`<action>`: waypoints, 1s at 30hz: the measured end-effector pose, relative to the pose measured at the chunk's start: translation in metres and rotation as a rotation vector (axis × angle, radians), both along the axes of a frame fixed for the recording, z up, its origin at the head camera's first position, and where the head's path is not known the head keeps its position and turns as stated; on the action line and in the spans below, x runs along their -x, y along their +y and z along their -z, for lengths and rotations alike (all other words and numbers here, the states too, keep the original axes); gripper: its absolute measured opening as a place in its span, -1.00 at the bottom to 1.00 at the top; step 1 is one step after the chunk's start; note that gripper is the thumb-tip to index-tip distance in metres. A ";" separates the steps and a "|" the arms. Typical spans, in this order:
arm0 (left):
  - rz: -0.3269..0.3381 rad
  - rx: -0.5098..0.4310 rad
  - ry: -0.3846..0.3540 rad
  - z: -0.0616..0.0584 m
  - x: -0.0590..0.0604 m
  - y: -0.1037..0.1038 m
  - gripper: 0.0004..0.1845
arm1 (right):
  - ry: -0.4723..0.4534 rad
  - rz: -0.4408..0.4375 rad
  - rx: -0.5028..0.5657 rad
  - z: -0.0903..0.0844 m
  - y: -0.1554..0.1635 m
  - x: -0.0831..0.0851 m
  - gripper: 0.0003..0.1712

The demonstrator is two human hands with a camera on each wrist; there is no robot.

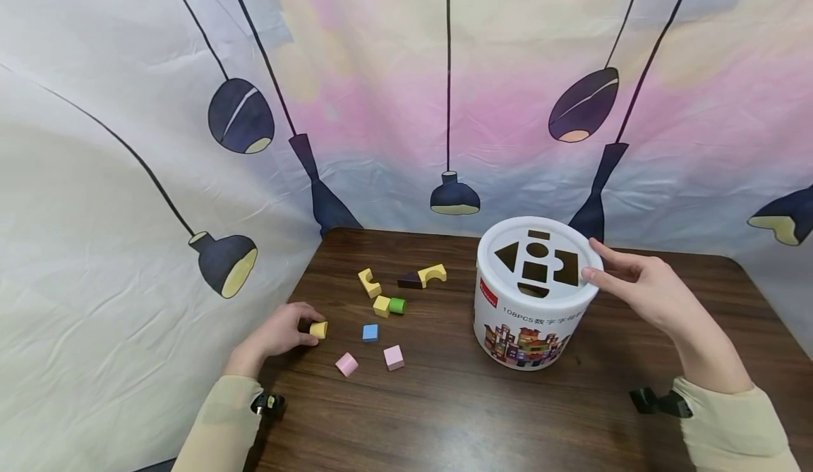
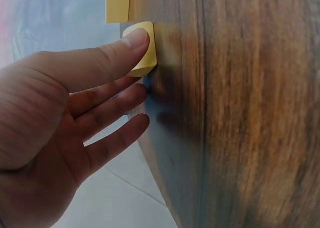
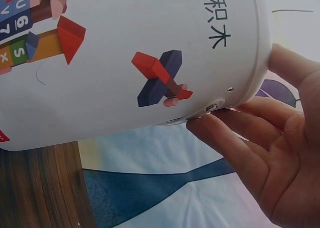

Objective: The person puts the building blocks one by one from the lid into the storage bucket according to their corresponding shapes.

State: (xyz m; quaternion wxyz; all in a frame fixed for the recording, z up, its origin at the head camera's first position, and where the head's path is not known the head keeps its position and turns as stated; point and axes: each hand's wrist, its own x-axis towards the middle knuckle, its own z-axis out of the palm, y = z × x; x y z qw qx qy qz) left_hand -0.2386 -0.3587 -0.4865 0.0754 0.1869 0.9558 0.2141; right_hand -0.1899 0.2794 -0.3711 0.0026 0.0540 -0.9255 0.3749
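1. A small yellow block [image 1: 319, 329] with one rounded end lies on the dark wooden table [image 1: 444, 401], near its left edge.
2. The left hand [image 1: 279, 331] rests on the table with its fingers curled round that block; in the left wrist view the thumb [image 2: 115, 50] presses flat on the block's face and the other fingers [image 2: 112, 100] curl in below it, so the hand pinches the yellow block [image 2: 142, 50].
3. Just to the right lie loose pieces: a blue cube [image 1: 370, 332], two pink cubes [image 1: 346, 364] [image 1: 394, 357], a yellow cube [image 1: 381, 305] touching a green cylinder [image 1: 397, 305], a yellow notched piece [image 1: 369, 282], a dark triangle [image 1: 410, 281] and a yellow arch [image 1: 432, 274].
4. Farther right stands a white round bucket [image 1: 527, 331], upright, its lid [image 1: 502, 278] cut with shaped holes.
5. The right hand [image 1: 641, 285] holds the bucket's rim on the far right side: the thumb lies on the lid's edge and the fingers [image 3: 225, 138] reach under the rim against the bucket wall [image 3: 125, 47].
6. A printed curtain [image 1: 127, 176] with lamp shapes hangs behind the table.
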 end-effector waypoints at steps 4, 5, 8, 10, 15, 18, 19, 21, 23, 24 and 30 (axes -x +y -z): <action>0.001 0.007 -0.009 0.000 0.001 0.003 -0.61 | -0.002 -0.003 0.000 -0.001 0.000 0.000 -0.13; -0.004 0.007 -0.012 0.000 0.001 0.004 -0.62 | -0.004 -0.005 0.002 -0.001 0.000 0.000 -0.12; -0.017 0.013 -0.010 0.002 0.002 0.006 -0.65 | -0.004 -0.005 0.004 -0.001 0.000 0.000 -0.13; -0.022 0.020 -0.002 0.002 0.002 0.006 -0.67 | -0.002 -0.005 0.003 -0.001 0.000 -0.001 -0.14; -0.016 0.037 0.022 0.004 0.003 0.007 -0.70 | -0.001 -0.003 -0.003 -0.002 0.000 -0.001 -0.14; -0.009 0.036 0.032 0.004 0.003 0.008 -0.70 | -0.006 -0.003 0.003 -0.002 0.000 -0.001 -0.13; -0.007 0.035 0.035 0.004 0.003 0.008 -0.70 | -0.010 -0.004 0.009 -0.001 0.000 -0.001 -0.13; -0.008 0.032 0.033 0.004 0.003 0.008 -0.70 | -0.015 -0.005 0.018 -0.001 0.001 -0.001 -0.13; -0.014 0.024 0.025 0.004 0.003 0.008 -0.70 | -0.020 -0.006 0.028 0.000 0.001 -0.001 -0.13; -0.021 0.018 0.021 0.004 0.002 0.008 -0.69 | -0.020 -0.003 0.027 0.000 0.001 -0.001 -0.13; -0.038 -0.014 0.026 0.005 0.002 0.008 -0.61 | -0.010 -0.001 0.014 0.002 0.002 0.000 -0.15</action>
